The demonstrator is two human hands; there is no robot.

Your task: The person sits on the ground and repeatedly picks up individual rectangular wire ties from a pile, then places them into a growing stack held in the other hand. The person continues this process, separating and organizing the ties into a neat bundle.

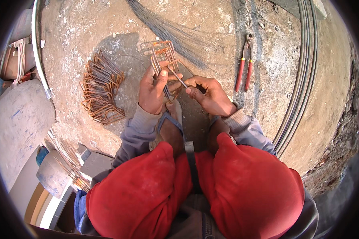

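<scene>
My left hand (150, 91) is closed around a few bent steel stirrups (156, 63), thumb pressed on their bars. The stirrups are rust-brown rectangles reaching up and away from my fingers. My right hand (212, 96) pinches the near end of one stirrup's bar (177, 75) between thumb and fingers, just right of my left hand. Some of the left fingers are hidden behind the bars. To the left on the ground lies a fanned pile of similar rusty stirrups (101, 87).
Thin binding wire (163, 34) lies in a loose bundle beyond my hands. Red-handled pincers (245, 65) rest to the right. Long steel rods (301, 79) run along the far right. A pale pipe (36, 51) and a grey rounded slab (22, 123) stand at left. My sandalled feet are below my hands.
</scene>
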